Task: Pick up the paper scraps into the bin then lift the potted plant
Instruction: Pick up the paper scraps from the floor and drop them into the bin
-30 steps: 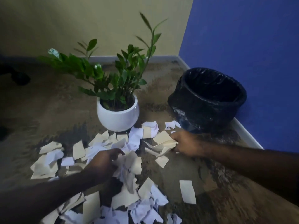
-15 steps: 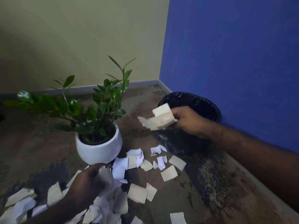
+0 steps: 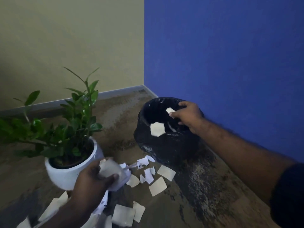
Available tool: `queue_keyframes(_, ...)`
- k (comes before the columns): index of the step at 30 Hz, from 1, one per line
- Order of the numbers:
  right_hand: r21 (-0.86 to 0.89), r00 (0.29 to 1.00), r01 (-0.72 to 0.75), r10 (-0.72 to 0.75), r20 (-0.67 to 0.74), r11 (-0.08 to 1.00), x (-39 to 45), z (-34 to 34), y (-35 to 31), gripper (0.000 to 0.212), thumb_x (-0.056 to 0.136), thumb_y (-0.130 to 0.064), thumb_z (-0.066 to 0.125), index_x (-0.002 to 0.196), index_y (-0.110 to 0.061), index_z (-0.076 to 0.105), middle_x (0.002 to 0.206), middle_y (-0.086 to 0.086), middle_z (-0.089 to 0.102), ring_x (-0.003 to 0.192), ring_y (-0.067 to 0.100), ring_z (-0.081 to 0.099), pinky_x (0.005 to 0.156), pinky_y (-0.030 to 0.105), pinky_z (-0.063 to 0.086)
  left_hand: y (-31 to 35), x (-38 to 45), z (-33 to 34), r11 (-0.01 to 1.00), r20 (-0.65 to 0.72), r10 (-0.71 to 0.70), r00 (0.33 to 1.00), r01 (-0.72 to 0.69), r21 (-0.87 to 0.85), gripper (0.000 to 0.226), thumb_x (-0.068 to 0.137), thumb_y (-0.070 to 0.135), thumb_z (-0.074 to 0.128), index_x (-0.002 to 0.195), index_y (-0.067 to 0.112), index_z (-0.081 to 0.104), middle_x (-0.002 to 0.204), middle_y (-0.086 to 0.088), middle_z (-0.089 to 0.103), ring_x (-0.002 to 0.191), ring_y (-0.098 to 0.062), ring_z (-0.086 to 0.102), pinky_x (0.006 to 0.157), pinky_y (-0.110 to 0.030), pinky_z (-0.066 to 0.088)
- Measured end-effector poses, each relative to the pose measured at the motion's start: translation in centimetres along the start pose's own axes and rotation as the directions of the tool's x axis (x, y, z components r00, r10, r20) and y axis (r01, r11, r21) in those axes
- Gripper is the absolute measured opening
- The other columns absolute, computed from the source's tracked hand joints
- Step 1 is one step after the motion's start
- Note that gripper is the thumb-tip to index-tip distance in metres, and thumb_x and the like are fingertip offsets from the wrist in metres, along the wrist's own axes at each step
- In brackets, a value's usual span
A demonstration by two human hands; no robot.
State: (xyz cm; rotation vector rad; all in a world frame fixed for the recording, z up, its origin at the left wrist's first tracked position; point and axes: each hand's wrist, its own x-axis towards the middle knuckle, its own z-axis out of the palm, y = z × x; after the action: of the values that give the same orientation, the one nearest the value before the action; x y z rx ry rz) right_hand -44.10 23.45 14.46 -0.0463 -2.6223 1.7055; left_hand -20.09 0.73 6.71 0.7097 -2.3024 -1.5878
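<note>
Floor corner by blue wall: right hand (image 3: 187,116) over black-lined bin (image 3: 164,142) pinched one last scrap (image 3: 170,110) while another (image 3: 157,129) fell, left hand (image 3: 93,180) clutched paper wad (image 3: 113,171) near potted plant (image 3: 72,168) for the next drop.

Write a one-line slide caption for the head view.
Right hand drops paper scraps into the black bin; left hand grips more beside the potted plant.

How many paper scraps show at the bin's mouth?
3: a large scrap near the front rim of the bin, a small scrap beside the right hand, a thin sliver below that hand. More may be hidden inside.
</note>
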Motion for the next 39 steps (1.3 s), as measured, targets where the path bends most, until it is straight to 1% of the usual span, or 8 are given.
queue_keyframes(6, 0.002, 0.997, -0.007, 0.007, -0.071, 1.000, 1.1, -0.8, 1.0, 0.033, 0.068, -0.029, 0.080, 0.099, -0.025, 0.067, 0.106, 0.001, 0.068, 0.097, 0.021, 0.065, 0.085, 0.045, 0.057, 7.6, 3.3, 4.5, 0.946, 0.016, 0.034, 0.999, -0.027, -0.322, 0.041, 0.072, 0.001, 0.080, 0.108, 0.015, 0.067, 0.095, -0.006, 0.075, 0.083, -0.025, 0.071, 0.067, -0.037, 0.057)
queue_keyframes(12, 0.076, 0.993, 0.022, -0.013, -0.119, 0.997, 0.7, -1.5, 0.8, 0.014, 0.069, -0.031, 0.072, 0.079, -0.026, 0.064, 0.087, -0.001, 0.070, 0.090, 0.025, 0.068, 0.084, 0.049, 0.057, 14.8, 7.6, 10.7, 0.912, -0.073, 0.112, 0.991, -0.132, -0.388, 0.043, 0.075, 0.005, 0.078, 0.112, 0.018, 0.060, 0.093, 0.003, 0.068, 0.085, -0.017, 0.067, 0.073, -0.032, 0.055)
queue_keyframes(17, 0.060, 0.992, 0.081, -0.074, -0.104, 0.995, 0.0, -1.5, 0.8, 0.008, 0.076, -0.019, 0.064, 0.077, -0.027, 0.064, 0.088, -0.001, 0.071, 0.092, 0.023, 0.068, 0.086, 0.047, 0.056, 16.9, 10.0, 14.1, 0.926, 0.316, 0.000, 0.949, 0.120, -0.359, 0.058, 0.094, 0.033, 0.058, 0.143, 0.019, 0.029, 0.133, -0.005, 0.052, 0.117, -0.028, 0.056, 0.100, -0.047, 0.048)
queue_keyframes(21, 0.061, 0.985, 0.165, -0.162, -0.054, 0.984, -0.7, -1.6, 0.9, 0.022, 0.083, -0.004, 0.059, 0.078, -0.026, 0.061, 0.072, -0.005, 0.063, 0.073, 0.016, 0.065, 0.074, 0.037, 0.060, 16.1, 9.3, 13.0, 0.950, 0.329, 0.117, 0.937, -0.009, -0.312, 0.037, 0.100, 0.025, 0.050, 0.136, 0.023, 0.043, 0.087, 0.024, 0.061, 0.074, 0.003, 0.063, 0.054, -0.013, 0.051)
queue_keyframes(23, 0.058, 0.975, 0.220, -0.217, -0.046, 0.974, -1.3, -1.4, 1.0, 0.022, 0.083, -0.003, 0.059, 0.079, -0.024, 0.063, 0.064, -0.008, 0.060, 0.063, 0.009, 0.062, 0.062, 0.026, 0.056, 15.2, 8.5, 11.4, 0.945, 0.313, 0.184, 0.932, -0.081, -0.316, 0.026, 0.099, 0.012, 0.050, 0.122, 0.025, 0.052, 0.078, 0.030, 0.068, 0.067, 0.014, 0.064, 0.052, -0.005, 0.047)
queue_keyframes(27, -0.013, 0.930, 0.366, -0.366, -0.035, 0.931, -3.1, 0.0, 0.7, 0.019, 0.083, -0.004, 0.062, 0.080, -0.022, 0.068, 0.061, -0.012, 0.060, 0.052, -0.007, 0.055, 0.052, 0.008, 0.042, 12.1, 6.3, 6.1, 0.981, 0.308, 0.186, 0.933, -0.162, -0.104, 0.038, 0.093, 0.018, 0.061, 0.131, 0.023, 0.056, 0.125, 0.008, 0.061, 0.093, 0.004, 0.062, 0.065, -0.014, 0.048)
queue_keyframes(33, -0.041, 0.840, 0.504, -0.479, 0.255, 0.863, -9.3, 3.0, 1.5, 0.016, 0.082, -0.002, 0.063, 0.080, -0.017, 0.069, 0.068, -0.002, 0.065, 0.055, -0.003, 0.052, 0.057, 0.012, 0.042, 2.1, 1.5, -2.1, 0.935, 0.262, 0.064, 0.963, -0.150, 0.321, 0.036, 0.079, 0.028, 0.077, 0.113, 0.031, 0.064, 0.094, 0.026, 0.064, 0.084, 0.009, 0.061, 0.076, -0.024, 0.051)
queue_keyframes(39, -0.200, 0.731, 0.515, -0.306, 0.610, 0.833, -16.8, 4.9, 7.0, 0.013, 0.080, 0.000, 0.062, 0.082, -0.007, 0.073, 0.068, 0.000, 0.063, 0.057, 0.004, 0.052, 0.057, 0.017, 0.041, -8.5, -3.8, -5.0, 0.853, 0.322, -0.070, 0.944, -0.111, 0.509, 0.040, 0.074, 0.028, 0.080, 0.112, 0.031, 0.066, 0.112, 0.011, 0.064, 0.098, -0.009, 0.061, 0.079, -0.021, 0.044)
